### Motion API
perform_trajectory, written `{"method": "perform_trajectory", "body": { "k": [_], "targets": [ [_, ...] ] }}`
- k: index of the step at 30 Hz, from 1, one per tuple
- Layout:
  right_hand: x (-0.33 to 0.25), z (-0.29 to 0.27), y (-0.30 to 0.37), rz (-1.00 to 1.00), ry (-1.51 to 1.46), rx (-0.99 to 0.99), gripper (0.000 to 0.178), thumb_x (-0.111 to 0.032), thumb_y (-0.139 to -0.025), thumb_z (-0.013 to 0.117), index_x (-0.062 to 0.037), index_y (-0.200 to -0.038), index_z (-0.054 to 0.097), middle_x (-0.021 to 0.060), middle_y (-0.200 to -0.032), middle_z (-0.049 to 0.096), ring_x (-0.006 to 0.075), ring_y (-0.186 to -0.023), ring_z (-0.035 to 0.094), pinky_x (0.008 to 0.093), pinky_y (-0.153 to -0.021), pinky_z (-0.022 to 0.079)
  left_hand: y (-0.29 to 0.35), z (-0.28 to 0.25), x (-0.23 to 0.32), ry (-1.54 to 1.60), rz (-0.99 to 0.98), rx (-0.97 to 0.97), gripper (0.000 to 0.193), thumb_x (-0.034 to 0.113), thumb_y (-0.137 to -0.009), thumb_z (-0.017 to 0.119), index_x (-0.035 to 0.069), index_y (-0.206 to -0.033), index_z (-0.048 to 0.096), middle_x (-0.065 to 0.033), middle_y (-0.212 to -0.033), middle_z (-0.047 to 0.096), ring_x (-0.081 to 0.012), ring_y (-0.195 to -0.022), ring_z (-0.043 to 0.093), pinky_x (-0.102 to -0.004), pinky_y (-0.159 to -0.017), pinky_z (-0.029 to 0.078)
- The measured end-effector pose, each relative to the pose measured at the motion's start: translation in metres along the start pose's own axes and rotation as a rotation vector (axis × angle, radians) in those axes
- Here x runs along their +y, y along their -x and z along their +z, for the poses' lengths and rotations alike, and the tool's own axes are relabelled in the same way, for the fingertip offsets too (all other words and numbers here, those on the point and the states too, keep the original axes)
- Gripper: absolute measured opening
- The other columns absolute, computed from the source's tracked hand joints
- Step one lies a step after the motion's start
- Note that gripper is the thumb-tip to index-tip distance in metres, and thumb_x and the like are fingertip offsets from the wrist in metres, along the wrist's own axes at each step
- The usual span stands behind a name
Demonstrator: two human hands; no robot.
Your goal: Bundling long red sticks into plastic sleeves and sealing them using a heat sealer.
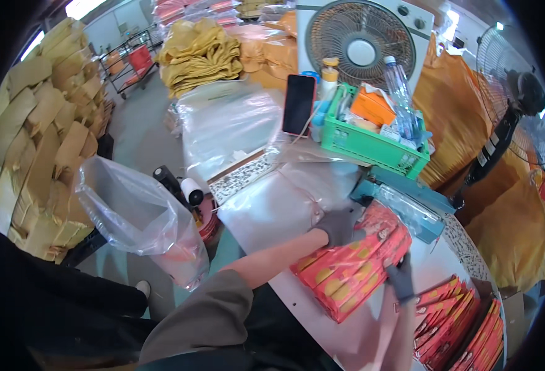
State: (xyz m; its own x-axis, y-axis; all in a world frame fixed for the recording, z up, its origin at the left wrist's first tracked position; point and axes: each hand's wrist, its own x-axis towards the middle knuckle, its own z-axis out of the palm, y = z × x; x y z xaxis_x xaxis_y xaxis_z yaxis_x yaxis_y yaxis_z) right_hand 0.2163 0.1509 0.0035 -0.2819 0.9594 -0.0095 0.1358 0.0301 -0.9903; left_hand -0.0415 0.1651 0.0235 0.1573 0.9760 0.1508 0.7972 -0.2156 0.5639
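Observation:
A clear plastic bag of red packets with yellow round patterns (pixel 346 272) lies slanted on the work table in front of me. My left hand (pixel 341 227), in a dark grey glove, is closed on the bag's upper left side. My right hand (pixel 401 279), gloved the same, grips its right edge, partly hidden by the bag. The bag's far end rests against a teal machine with a long clear cover (pixel 405 204), which looks like a bag sealer.
Fanned stacks of red packets (pixel 448 321) lie at the lower right. A green basket (pixel 371 145) of odds and ends, a phone (pixel 299 105) and a box fan (pixel 362 49) stand behind. Flat clear bags (pixel 232 117) are at the back; an open plastic sack (pixel 142 204) hangs left.

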Motion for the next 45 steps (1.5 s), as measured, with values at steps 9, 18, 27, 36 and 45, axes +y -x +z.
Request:
{"method": "perform_trajectory", "body": {
  "k": [9,18,27,36,45],
  "targets": [
    [-0.003,0.108,0.109,0.265,-0.739,-0.129,0.074,-0.05,-0.083,0.054,-0.0034,-0.136,0.033,0.0115,-0.132,0.044,0.0264,-0.119,0.044,0.0393,-0.102,0.034,0.093,-0.04,-0.002,1.528,-0.199,-0.265,0.055,0.034,-0.08,0.068,0.006,-0.124,0.049,-0.0112,-0.113,0.059,-0.017,-0.096,0.059,-0.0324,-0.09,0.045],
    [-0.155,0.285,0.02,0.018,-0.992,-0.622,0.07,-0.043,-0.084,0.058,-0.0017,-0.134,0.033,0.0122,-0.132,0.045,0.0262,-0.119,0.046,0.0399,-0.098,0.04,0.24,-0.309,-0.031,0.249,-0.546,0.857,0.033,0.029,-0.074,0.069,0.007,-0.097,0.061,-0.0147,-0.088,0.062,-0.0266,-0.074,0.061,-0.0339,-0.07,0.047],
    [-0.224,0.546,-0.012,-0.636,-0.562,-0.337,0.063,-0.024,-0.069,0.074,-0.0001,-0.12,0.046,0.0131,-0.107,0.06,0.0234,-0.095,0.06,0.0327,-0.085,0.048,0.419,-0.452,-0.237,-0.282,-0.513,0.517,0.037,0.016,-0.078,0.063,0.0,-0.111,0.059,-0.012,-0.108,0.06,-0.0224,-0.105,0.056,-0.0333,-0.087,0.044],
    [-0.054,0.605,0.055,-0.311,0.41,-0.972,0.055,-0.033,-0.07,0.067,-0.0006,-0.112,0.054,0.0237,-0.111,0.057,0.0355,-0.104,0.056,0.0409,-0.09,0.043,0.412,-0.426,-0.233,0.687,-0.396,0.894,0.054,-0.003,-0.08,0.049,-0.002,-0.133,0.04,-0.0114,-0.129,0.048,-0.0155,-0.111,0.051,-0.0239,-0.09,0.043],
    [-0.091,0.568,0.032,-0.416,0.712,-1.116,0.034,-0.023,-0.086,0.05,-0.0007,-0.11,0.059,0.0172,-0.099,0.063,0.0268,-0.092,0.06,0.0356,-0.085,0.045,0.395,-0.413,-0.234,0.451,-0.413,1.018,0.05,0.004,-0.081,0.058,-0.003,-0.129,0.045,-0.0076,-0.115,0.053,-0.0097,-0.091,0.051,-0.0199,-0.078,0.042]
  ]
}}
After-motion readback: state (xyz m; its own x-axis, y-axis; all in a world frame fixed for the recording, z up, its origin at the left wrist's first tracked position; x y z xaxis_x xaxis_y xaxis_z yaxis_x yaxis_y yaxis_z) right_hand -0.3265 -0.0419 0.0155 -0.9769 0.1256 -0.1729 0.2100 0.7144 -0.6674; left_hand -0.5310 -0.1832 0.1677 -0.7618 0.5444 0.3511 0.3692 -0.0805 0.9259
